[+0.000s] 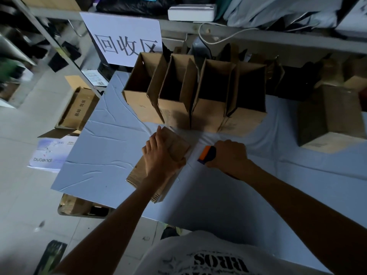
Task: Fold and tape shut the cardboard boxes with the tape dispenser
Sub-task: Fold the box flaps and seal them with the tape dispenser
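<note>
My left grip (160, 155) lay flat on the closed cardboard box (178, 147), fingers straight and pressing it down on the worktop (103, 147); in the dim light the thumb seemed to rest over its right edge. My right grip (230, 155) was clenched around the orange-and-black tape dispenser (207, 154), just beside the box's right side. A row of open boxes (174, 100) stood upright behind them.

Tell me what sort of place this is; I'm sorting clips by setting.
Likely a warehouse packing station: open cardboard boxes lined up on the table, crowded storage shelves, and the right hand gripping a tape dispenser.
</note>
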`<state>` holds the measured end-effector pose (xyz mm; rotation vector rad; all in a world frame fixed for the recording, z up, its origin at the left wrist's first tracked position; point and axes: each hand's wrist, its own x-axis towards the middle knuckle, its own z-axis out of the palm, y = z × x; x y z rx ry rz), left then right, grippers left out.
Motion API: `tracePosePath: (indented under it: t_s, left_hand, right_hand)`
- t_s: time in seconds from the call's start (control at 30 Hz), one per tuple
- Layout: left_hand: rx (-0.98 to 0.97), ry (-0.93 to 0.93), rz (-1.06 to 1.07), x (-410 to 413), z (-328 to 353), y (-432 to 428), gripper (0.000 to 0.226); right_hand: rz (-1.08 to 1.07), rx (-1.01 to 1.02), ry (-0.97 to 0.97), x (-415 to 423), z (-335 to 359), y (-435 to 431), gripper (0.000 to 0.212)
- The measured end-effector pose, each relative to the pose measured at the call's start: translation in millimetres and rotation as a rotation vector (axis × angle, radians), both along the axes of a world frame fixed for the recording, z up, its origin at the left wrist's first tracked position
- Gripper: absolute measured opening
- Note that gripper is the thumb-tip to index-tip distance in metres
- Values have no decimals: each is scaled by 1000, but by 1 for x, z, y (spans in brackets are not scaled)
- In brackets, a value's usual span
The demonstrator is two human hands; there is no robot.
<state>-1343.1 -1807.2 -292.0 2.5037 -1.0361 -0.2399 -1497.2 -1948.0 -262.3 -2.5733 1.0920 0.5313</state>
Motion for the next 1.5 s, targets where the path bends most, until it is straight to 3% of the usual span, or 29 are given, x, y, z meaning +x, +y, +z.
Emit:
tracePosePath:
  t_s: [0.13,0.23,0.4,0.53,0.63,0.7,0.87,1.17,1.27,1.37,1.4,1.5]
  left_hand:
    - [-13,5,9,0,1,0,129]
    - [-39,5,11,1,2,1,126]
    - [-59,13,49,3,2,7,121]
    - [-62,15,19,3,-2,7,122]
    - [-32,42,26,6,-3,8,125]
    - [-41,58,26,4,-3,7,125]
    - [-30,27,28,3,-4,4,124]
    - [39,-30,57,1,-1,1,127]
    - [45,-35,63,-1,-2,2,128]
    - [47,10,30,-3,1,2,133]
    - [38,35,29,-5,4,2,133]
    - [-81,83,48,-14,19,-2,133]
  right_hand:
    - [62,-20,4,49,4,6,31]
    - [43,-94,86,71,7,4,31]
    - [10,-110,-6,82,-8,13,20]
    - [-84,-64,-69,56,-24,11,26]
    - [-112,-197,-13,22,-25,-5,64]
    - [-147,-238,12,6,-30,-10,75]
    - [-204,-92,-33,-29,-48,8,68]
    - [-170,-91,-117,-72,-80,49,72]
    - [-228,-27,-201,-74,-81,48,79]
    - [-245,-192,-315,-69,-67,55,93]
    - [-280,-159,-431,-62,-58,59,91]
    - [-389,198,-834,-26,-21,68,72]
